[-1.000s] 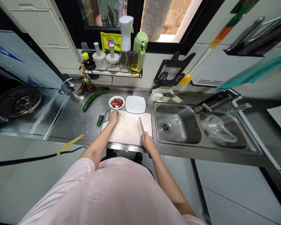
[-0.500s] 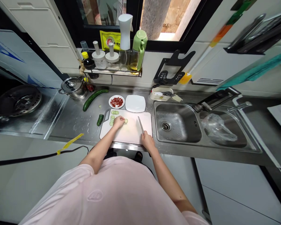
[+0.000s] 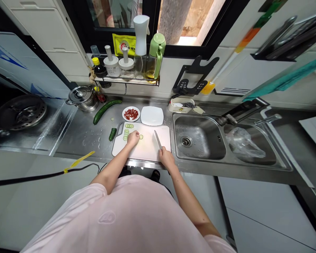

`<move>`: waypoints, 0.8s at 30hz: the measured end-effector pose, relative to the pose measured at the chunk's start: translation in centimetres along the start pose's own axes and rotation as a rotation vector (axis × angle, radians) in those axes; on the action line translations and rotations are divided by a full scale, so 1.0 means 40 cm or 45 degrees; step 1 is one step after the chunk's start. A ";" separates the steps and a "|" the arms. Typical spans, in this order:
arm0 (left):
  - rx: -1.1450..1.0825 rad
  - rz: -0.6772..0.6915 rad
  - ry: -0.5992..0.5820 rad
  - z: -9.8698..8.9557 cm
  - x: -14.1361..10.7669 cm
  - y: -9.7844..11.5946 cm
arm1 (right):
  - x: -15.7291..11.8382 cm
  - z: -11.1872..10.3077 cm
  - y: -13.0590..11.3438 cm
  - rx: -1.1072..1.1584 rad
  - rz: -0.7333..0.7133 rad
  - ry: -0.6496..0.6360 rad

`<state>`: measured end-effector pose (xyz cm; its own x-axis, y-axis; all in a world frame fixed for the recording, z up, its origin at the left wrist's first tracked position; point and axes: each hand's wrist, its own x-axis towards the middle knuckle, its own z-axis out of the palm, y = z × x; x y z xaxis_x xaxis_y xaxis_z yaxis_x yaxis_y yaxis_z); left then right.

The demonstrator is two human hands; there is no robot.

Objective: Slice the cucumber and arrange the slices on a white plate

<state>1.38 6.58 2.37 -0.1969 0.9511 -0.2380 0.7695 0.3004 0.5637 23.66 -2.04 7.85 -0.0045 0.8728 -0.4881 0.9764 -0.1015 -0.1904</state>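
Observation:
My left hand is over the middle of the white cutting board, its fingers drawn together at a pale green cucumber slice. More cucumber slices lie in a row and a small group at the board's left side, partly behind that hand. My right hand grips a knife by its handle, with the blade pointing away from me over the board's right part. A cut cucumber piece rests left of the board, and a long whole cucumber lies farther back.
Behind the board stand a plate of chopped red pieces and a white square plate. The sink is on the right; a lidded pot and a pan are left. A shelf of bottles hangs at the back.
Almost nothing differs. My left fingers and the slice at them have shifted very slightly; the knife stays in my right hand over the board.

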 end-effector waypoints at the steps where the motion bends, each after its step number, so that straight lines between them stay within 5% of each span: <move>1: -0.003 -0.009 0.011 -0.001 -0.001 -0.001 | -0.005 -0.003 -0.001 -0.007 0.000 0.002; 10: -0.011 -0.018 0.066 0.001 0.006 -0.012 | -0.032 -0.006 -0.042 -0.096 -0.234 -0.018; 24: 0.011 -0.056 0.030 0.002 0.021 -0.014 | -0.026 -0.011 -0.082 -0.149 -0.272 -0.103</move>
<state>0.83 7.21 1.79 -0.2450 0.9384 -0.2436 0.7648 0.3415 0.5463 20.55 -2.40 9.34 -0.2257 0.8271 -0.5147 0.9699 0.1411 -0.1986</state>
